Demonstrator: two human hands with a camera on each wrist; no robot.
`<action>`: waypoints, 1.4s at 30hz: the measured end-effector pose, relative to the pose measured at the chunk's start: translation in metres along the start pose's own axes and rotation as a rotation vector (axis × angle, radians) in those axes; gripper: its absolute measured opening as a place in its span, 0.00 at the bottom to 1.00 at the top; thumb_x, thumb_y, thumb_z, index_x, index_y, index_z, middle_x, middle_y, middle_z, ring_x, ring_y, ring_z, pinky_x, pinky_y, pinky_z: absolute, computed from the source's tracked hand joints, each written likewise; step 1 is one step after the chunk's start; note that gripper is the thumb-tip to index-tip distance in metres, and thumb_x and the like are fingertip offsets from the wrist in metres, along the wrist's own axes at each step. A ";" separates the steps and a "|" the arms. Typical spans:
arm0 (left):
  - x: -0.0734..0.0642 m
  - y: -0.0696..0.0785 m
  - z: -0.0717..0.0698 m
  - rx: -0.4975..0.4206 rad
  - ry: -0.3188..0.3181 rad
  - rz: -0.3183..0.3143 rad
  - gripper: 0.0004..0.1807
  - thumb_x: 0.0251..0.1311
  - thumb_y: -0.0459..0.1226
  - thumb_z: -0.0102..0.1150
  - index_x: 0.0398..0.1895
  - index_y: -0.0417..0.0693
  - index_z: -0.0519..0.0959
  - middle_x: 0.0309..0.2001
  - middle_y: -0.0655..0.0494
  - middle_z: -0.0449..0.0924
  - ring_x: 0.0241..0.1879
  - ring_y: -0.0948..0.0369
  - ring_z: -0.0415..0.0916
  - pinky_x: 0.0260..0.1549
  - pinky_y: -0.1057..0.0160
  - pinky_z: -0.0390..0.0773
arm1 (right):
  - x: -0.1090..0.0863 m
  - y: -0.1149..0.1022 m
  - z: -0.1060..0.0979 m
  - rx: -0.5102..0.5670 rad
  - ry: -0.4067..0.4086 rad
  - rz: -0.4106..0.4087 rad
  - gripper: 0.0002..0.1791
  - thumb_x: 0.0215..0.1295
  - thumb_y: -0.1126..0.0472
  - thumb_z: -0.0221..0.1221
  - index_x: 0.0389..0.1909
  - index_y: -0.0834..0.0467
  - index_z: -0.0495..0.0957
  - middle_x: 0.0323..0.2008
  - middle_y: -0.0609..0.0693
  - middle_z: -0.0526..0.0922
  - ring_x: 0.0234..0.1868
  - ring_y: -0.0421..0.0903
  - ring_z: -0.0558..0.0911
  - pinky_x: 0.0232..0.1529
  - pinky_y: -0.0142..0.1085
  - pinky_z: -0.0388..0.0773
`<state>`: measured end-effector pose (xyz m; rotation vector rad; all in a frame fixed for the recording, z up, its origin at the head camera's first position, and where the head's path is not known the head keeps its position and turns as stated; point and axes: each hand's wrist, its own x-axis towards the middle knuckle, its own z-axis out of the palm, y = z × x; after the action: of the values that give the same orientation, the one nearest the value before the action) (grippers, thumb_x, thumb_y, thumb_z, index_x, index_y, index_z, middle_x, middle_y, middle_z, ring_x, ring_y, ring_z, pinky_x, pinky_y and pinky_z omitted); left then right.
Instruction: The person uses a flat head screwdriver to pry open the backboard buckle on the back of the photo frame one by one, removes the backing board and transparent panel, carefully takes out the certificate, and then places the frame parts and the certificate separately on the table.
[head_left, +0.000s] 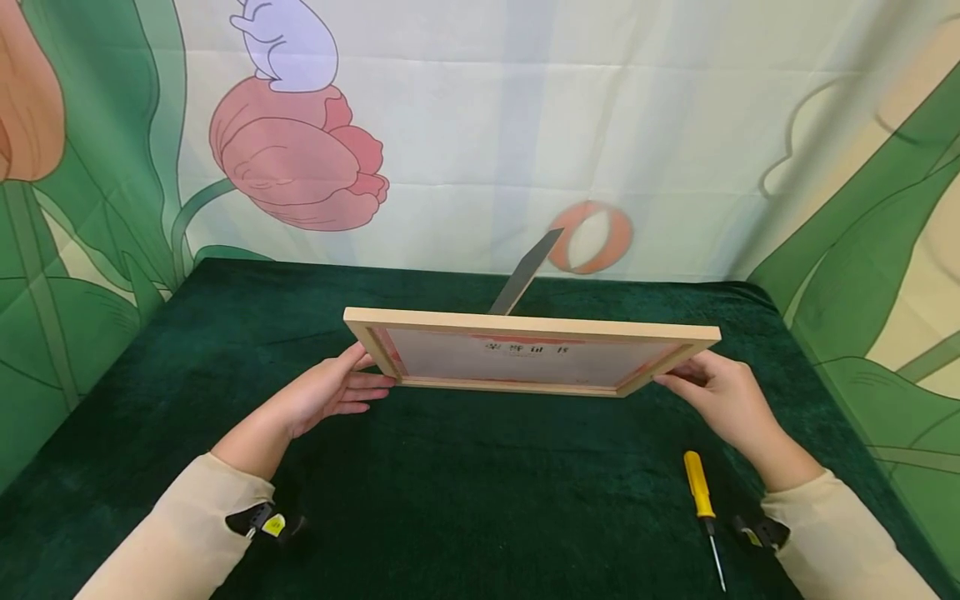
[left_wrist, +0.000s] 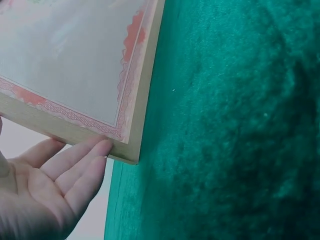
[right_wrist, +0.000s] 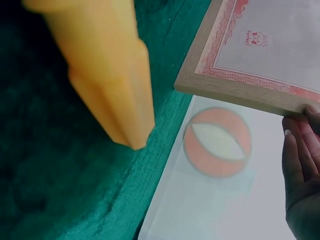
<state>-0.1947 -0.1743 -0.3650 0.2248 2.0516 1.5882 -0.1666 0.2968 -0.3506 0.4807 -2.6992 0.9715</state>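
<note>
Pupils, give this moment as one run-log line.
left hand: touching frame; right hand: pinching frame; frame: tilted, certificate showing; yellow screwdriver: on cloth

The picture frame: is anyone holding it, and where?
Yes. The right hand grips the frame by one short side; the left hand supports the opposite side.

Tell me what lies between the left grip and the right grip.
The framed certificate, stretching from left grip to right grip; the head view shows it.

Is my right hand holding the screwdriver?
No, the screwdriver lies on the green cloth while your right hand grips the frame.
</note>
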 end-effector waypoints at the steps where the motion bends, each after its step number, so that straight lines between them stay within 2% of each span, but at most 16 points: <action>1: 0.000 0.000 0.000 0.000 0.002 0.003 0.44 0.64 0.65 0.25 0.71 0.43 0.53 0.63 0.37 0.64 0.61 0.45 0.65 0.58 0.46 0.64 | -0.001 0.000 0.000 0.003 -0.002 0.001 0.19 0.59 0.66 0.61 0.53 0.62 0.75 0.42 0.58 0.83 0.39 0.48 0.83 0.35 0.39 0.80; 4: 0.000 -0.001 0.002 -0.008 0.011 0.007 0.44 0.64 0.66 0.26 0.71 0.43 0.54 0.62 0.38 0.65 0.60 0.46 0.65 0.58 0.47 0.64 | -0.002 -0.002 -0.001 0.004 -0.011 0.007 0.19 0.59 0.66 0.62 0.52 0.62 0.76 0.42 0.59 0.83 0.39 0.49 0.83 0.34 0.39 0.80; 7: -0.002 -0.001 0.001 -0.022 0.010 0.010 0.43 0.65 0.65 0.27 0.70 0.41 0.55 0.62 0.38 0.66 0.60 0.46 0.66 0.58 0.47 0.64 | -0.004 -0.003 -0.003 0.001 -0.032 0.033 0.19 0.60 0.64 0.61 0.52 0.63 0.75 0.43 0.61 0.82 0.41 0.54 0.83 0.35 0.42 0.80; 10: -0.003 -0.001 0.001 -0.042 0.004 0.013 0.43 0.65 0.64 0.29 0.69 0.39 0.55 0.62 0.38 0.65 0.61 0.46 0.65 0.58 0.47 0.63 | -0.005 -0.005 -0.004 -0.015 -0.054 0.067 0.19 0.61 0.62 0.61 0.51 0.66 0.75 0.43 0.62 0.82 0.40 0.55 0.83 0.35 0.43 0.80; 13: -0.005 -0.002 0.002 -0.071 -0.009 0.016 0.42 0.66 0.62 0.30 0.69 0.38 0.55 0.63 0.37 0.64 0.61 0.45 0.64 0.58 0.47 0.63 | -0.007 -0.005 -0.006 -0.037 -0.062 0.081 0.18 0.61 0.62 0.62 0.49 0.67 0.77 0.42 0.63 0.82 0.38 0.53 0.83 0.33 0.40 0.81; 17: -0.008 -0.003 0.002 -0.096 -0.025 0.024 0.39 0.68 0.59 0.32 0.69 0.36 0.55 0.63 0.36 0.63 0.60 0.45 0.65 0.58 0.48 0.65 | -0.008 -0.005 -0.005 -0.052 -0.032 0.041 0.13 0.59 0.64 0.63 0.45 0.65 0.79 0.37 0.59 0.84 0.32 0.45 0.82 0.28 0.32 0.78; 20: -0.009 -0.003 0.002 -0.098 -0.034 0.027 0.38 0.69 0.58 0.34 0.69 0.37 0.54 0.64 0.36 0.62 0.59 0.47 0.68 0.56 0.50 0.66 | -0.008 -0.005 -0.004 -0.044 -0.009 -0.003 0.10 0.58 0.66 0.63 0.42 0.59 0.81 0.34 0.54 0.84 0.27 0.38 0.78 0.24 0.30 0.75; 23: -0.009 -0.004 0.001 -0.101 -0.032 0.031 0.36 0.69 0.56 0.36 0.70 0.39 0.55 0.62 0.37 0.65 0.55 0.48 0.71 0.51 0.55 0.71 | -0.009 -0.005 -0.004 -0.028 -0.015 -0.030 0.11 0.59 0.67 0.62 0.42 0.55 0.81 0.36 0.51 0.84 0.29 0.35 0.77 0.27 0.29 0.74; 26: -0.009 -0.006 0.000 -0.109 -0.029 0.029 0.33 0.70 0.54 0.37 0.71 0.43 0.55 0.56 0.40 0.69 0.48 0.52 0.76 0.45 0.60 0.74 | -0.010 -0.005 -0.005 -0.003 -0.033 -0.060 0.14 0.58 0.70 0.62 0.45 0.56 0.80 0.40 0.51 0.84 0.35 0.34 0.79 0.32 0.27 0.75; 29: -0.008 -0.007 0.000 -0.136 -0.043 0.021 0.33 0.70 0.53 0.39 0.71 0.45 0.54 0.56 0.40 0.71 0.44 0.53 0.79 0.42 0.59 0.77 | -0.010 -0.006 -0.005 0.016 -0.049 -0.090 0.16 0.54 0.71 0.64 0.45 0.58 0.79 0.42 0.53 0.83 0.38 0.35 0.80 0.34 0.25 0.76; 32: -0.008 -0.008 0.001 -0.171 -0.065 0.024 0.33 0.70 0.50 0.39 0.72 0.44 0.51 0.61 0.40 0.68 0.45 0.53 0.79 0.42 0.57 0.78 | -0.010 -0.007 -0.005 0.024 -0.053 -0.071 0.18 0.51 0.69 0.67 0.44 0.57 0.78 0.44 0.53 0.83 0.39 0.35 0.81 0.36 0.24 0.75; 36: -0.008 -0.009 0.002 -0.188 -0.074 0.030 0.31 0.71 0.44 0.40 0.72 0.43 0.49 0.62 0.38 0.66 0.44 0.54 0.79 0.42 0.57 0.78 | -0.011 -0.008 -0.004 0.014 -0.053 -0.029 0.17 0.51 0.67 0.68 0.43 0.56 0.78 0.46 0.53 0.82 0.40 0.41 0.82 0.37 0.25 0.75; 42: -0.007 -0.011 0.003 -0.184 -0.075 0.033 0.32 0.68 0.36 0.45 0.72 0.40 0.48 0.58 0.39 0.70 0.37 0.57 0.81 0.36 0.65 0.79 | -0.011 -0.009 -0.003 0.020 -0.058 0.081 0.11 0.59 0.64 0.62 0.43 0.55 0.78 0.49 0.53 0.81 0.46 0.50 0.81 0.37 0.26 0.76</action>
<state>-0.1851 -0.1779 -0.3737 0.2485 1.8415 1.7492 -0.1524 0.2946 -0.3471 0.4122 -2.7832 1.0216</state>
